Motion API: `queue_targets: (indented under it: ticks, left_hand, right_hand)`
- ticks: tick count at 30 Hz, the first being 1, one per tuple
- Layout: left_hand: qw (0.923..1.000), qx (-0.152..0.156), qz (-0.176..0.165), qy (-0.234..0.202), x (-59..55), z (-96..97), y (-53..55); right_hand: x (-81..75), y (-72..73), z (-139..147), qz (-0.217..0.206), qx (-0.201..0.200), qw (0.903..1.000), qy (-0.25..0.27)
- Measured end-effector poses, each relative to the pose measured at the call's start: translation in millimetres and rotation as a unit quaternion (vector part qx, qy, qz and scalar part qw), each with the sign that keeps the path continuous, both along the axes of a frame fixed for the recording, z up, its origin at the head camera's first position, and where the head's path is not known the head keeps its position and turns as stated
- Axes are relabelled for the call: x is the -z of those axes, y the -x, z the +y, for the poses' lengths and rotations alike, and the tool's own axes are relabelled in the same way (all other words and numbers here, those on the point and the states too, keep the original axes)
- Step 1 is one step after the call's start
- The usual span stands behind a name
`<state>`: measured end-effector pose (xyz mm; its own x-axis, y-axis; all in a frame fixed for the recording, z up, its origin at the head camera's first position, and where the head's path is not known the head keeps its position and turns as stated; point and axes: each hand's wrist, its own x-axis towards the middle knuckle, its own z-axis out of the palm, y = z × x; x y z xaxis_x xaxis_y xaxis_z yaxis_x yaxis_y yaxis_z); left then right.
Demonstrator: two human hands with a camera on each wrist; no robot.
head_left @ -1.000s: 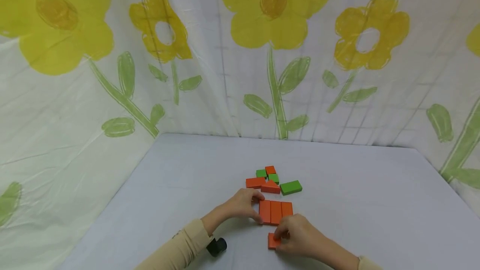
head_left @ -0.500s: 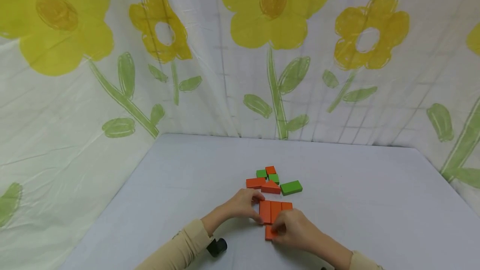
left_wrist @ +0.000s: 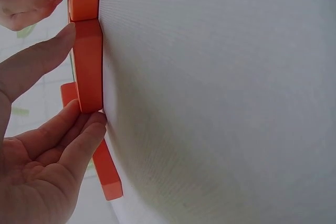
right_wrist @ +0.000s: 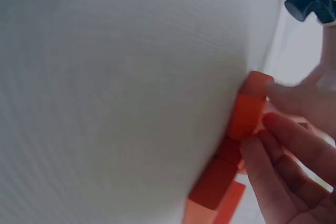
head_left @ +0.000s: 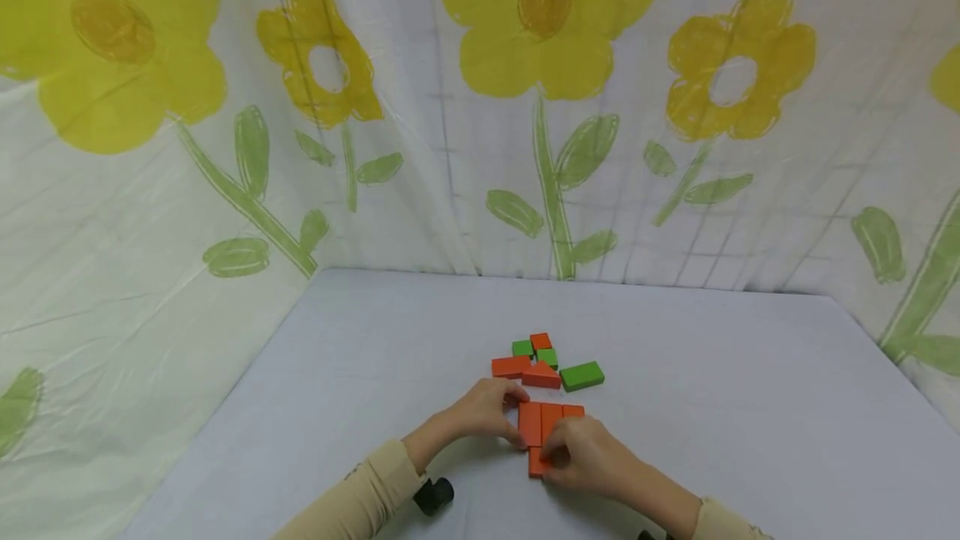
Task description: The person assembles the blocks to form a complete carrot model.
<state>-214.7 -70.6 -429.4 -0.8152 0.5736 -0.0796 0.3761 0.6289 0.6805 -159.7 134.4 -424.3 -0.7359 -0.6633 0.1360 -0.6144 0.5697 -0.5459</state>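
Note:
Flat orange-red rectangular blocks stand side by side in a row on the table, the leftmost block [head_left: 529, 423] at its left end. My left hand [head_left: 483, 408] holds that block, thumb at its near end and fingertips at its far end, as the left wrist view also shows. Against the row's near side lies a smaller orange-red block [head_left: 535, 463], pinched between the thumb and fingers of my right hand [head_left: 592, 458]. That hand hides part of the row's right side. In the right wrist view, the small block [right_wrist: 247, 116] sits between thumb and fingertips.
Beyond the row lie a red triangular block [head_left: 542, 375], a red rectangular block [head_left: 511, 367], a green rectangular block [head_left: 582, 375] and several small green and red blocks. A black wrist device [head_left: 435, 495] hangs under my left forearm. A flowered curtain [head_left: 420, 148] rises behind the table.
My right hand has slid the small block away from me and slightly left, up against the row's near side. The left hand has stayed in place on the leftmost block.

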Motion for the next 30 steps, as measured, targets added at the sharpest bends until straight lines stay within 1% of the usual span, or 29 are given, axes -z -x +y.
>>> queue_targets:
  ticks: [3,6,8,10,12,14,16,18,22,26,29,30]
  left_hand:
    - [1.0,-0.001,0.002,0.0,0.1,-0.9,-0.3]
    - [1.0,-0.001,0.001,0.001,-0.6,-2.1,-0.5]
    - [1.0,-0.002,0.001,0.004,-1.9,-3.0,-0.4]
    - [1.0,-0.004,0.0,0.006,-2.9,-3.7,-0.1]
    - [0.9999,-0.007,0.0,0.008,-3.5,-4.3,0.4]
    - [0.9999,-0.01,-0.005,0.008,-3.6,-4.7,0.9]
    - [0.9998,-0.012,-0.01,0.009,-2.6,-4.9,1.5]
    - [0.9998,-0.011,-0.011,0.009,-1.9,-4.8,1.7]
    - [0.9999,-0.007,-0.008,0.008,-2.1,-3.4,0.7]
    - [0.9998,-0.011,-0.018,0.004,-3.4,-0.1,-1.7]
    - [0.9995,-0.017,-0.028,0.002,-3.7,2.2,-3.3]
    - [0.9994,-0.018,-0.028,0.002,-3.5,2.6,-3.5]
  right_hand:
    - [-6.3,5.2,1.4,-0.003,0.006,1.0,0.004]
    - [-15.3,17.6,5.3,0.006,0.036,0.9993,0.006]
    - [-20.7,30.6,8.2,0.017,0.07,0.9974,0.009]
    - [-23.7,46.8,11.2,0.032,0.098,0.9947,0.007]
    - [-24.4,64.3,13.2,0.049,0.117,0.9919,0.003]
    - [-22.8,81.6,14.2,0.069,0.124,0.9898,-0.01]
    - [-19.4,96.7,14.1,0.081,0.124,0.9887,-0.026]
    - [-15.2,109.0,12.4,0.084,0.121,0.9882,-0.043]
    - [-6.2,126.3,7.6,0.088,0.097,0.9887,-0.072]
    - [-0.4,134.2,5.8,0.12,0.058,0.9857,-0.104]
    - [0.9,136.2,7.3,0.129,0.051,0.984,-0.111]
    - [0.8,136.6,8.1,0.127,0.056,0.9841,-0.112]
